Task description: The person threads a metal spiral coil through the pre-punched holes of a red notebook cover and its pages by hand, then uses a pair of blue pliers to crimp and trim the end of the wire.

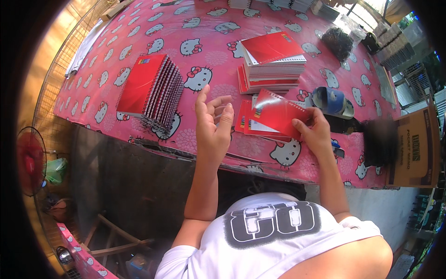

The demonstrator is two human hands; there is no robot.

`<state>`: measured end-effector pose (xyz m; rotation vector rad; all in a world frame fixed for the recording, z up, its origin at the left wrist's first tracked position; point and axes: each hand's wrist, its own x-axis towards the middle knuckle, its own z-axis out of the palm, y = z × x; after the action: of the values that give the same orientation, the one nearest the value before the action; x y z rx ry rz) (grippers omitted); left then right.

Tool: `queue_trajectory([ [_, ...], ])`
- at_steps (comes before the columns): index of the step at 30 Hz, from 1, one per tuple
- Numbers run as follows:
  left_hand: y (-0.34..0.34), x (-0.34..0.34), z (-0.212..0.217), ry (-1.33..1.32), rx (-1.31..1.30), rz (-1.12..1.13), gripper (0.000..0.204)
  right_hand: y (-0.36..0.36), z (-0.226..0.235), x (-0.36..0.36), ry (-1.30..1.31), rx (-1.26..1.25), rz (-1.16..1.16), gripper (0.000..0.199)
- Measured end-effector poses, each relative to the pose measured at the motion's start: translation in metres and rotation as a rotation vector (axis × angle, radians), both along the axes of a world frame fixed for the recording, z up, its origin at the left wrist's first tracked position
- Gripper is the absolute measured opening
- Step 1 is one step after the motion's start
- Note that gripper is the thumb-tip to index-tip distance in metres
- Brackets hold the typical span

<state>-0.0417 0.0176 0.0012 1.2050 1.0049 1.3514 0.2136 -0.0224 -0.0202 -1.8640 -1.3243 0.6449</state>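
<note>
- Nearest, a white shirt with a dark printed patch [272, 223], both bare forearms rising from it toward the table edge.
- Just beyond, left hand [213, 125] lifted above the table edge, fingers loosely curled and spread, holding nothing, thumb side turned toward the sheet.
- Beside it, right hand [316, 132] pinching the near right corner of a red cover sheet [278, 116], thumb on top, fingers beneath.
- Cover sheet tilted up off the table, long axis running left to right, its free left end reaching toward the empty left hand; right hand already on it, left hand close but apart.
- Underneath, a few more loose red covers [248, 126] lying flat on the pink cartoon-cat tablecloth [107, 88].
- Further out on the right, a blue sandal [332, 102] and a blurred dark object near a cardboard box [418, 149].
- Further on the left, a fanned pile of red spiral notebooks [153, 90], bindings facing right.
- Behind the sheet, a taller stack of red-covered notebooks [272, 63], slightly askew.
- Farthest, a dark bundle of wire coils [338, 43] and more stacks along the far edge.
</note>
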Motion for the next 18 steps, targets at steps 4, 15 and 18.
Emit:
queue_trajectory([
  [4,0.000,0.010,-0.008,0.023,0.104,0.045,0.069,-0.003,0.011,-0.004,0.363,0.236,0.040,0.036],
  [15,-0.007,0.035,-0.017,0.530,0.505,0.045,0.069,0.003,-0.009,-0.041,0.458,0.433,0.299,0.033],
  [18,-0.004,0.040,-0.018,0.412,0.447,-0.005,0.070,0.002,-0.008,-0.040,0.450,0.341,0.306,0.035],
])
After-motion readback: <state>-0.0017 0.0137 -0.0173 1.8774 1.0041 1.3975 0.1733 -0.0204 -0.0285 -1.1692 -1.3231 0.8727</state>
